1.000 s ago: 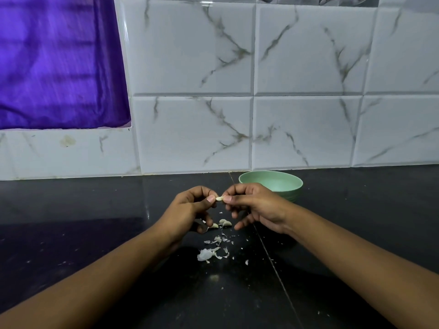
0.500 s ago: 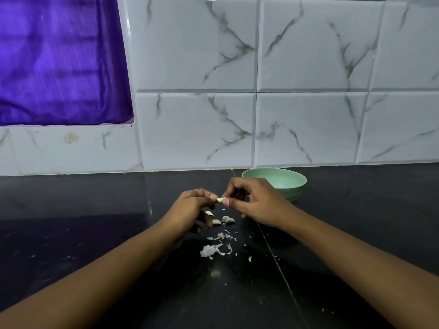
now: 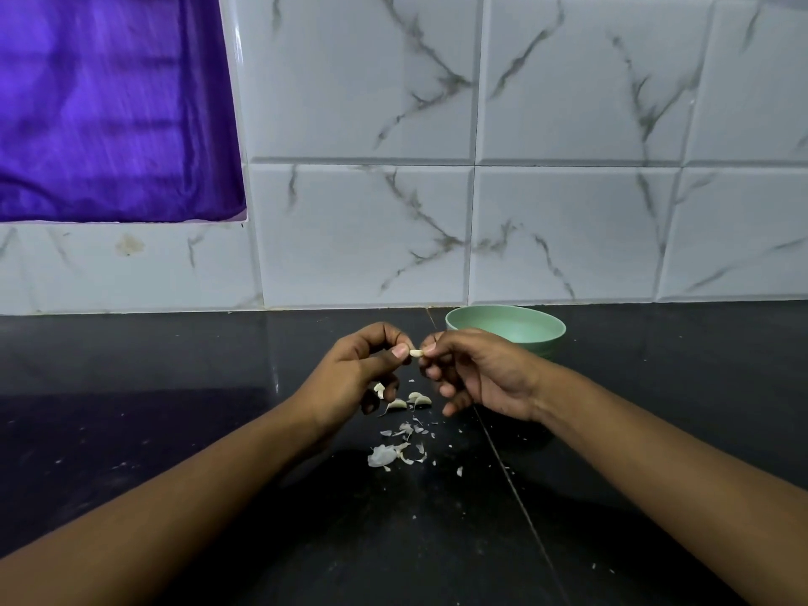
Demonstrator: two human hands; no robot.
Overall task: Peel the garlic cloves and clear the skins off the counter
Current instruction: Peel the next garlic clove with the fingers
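Observation:
A small pale garlic clove [image 3: 416, 352] is held above the black counter [image 3: 175, 408]. My left hand [image 3: 354, 373] pinches its left end between thumb and forefinger. My right hand [image 3: 476, 373] pinches its right end, with the other fingers loosely curled below. Under the hands lie a few more garlic cloves [image 3: 413, 399] on the counter. Nearer to me, torn white skins [image 3: 387, 453] are scattered in a loose patch.
A pale green bowl [image 3: 516, 328] stands just behind my right hand, near the marble-tiled wall [image 3: 568, 234]. A purple curtain [image 3: 109, 107] fills an opening at the upper left. Small skin specks dot the counter at the right front.
Both hands have kept pinching the clove in nearly the same place. My right hand's lower fingers have spread a little, and the view has tilted slightly.

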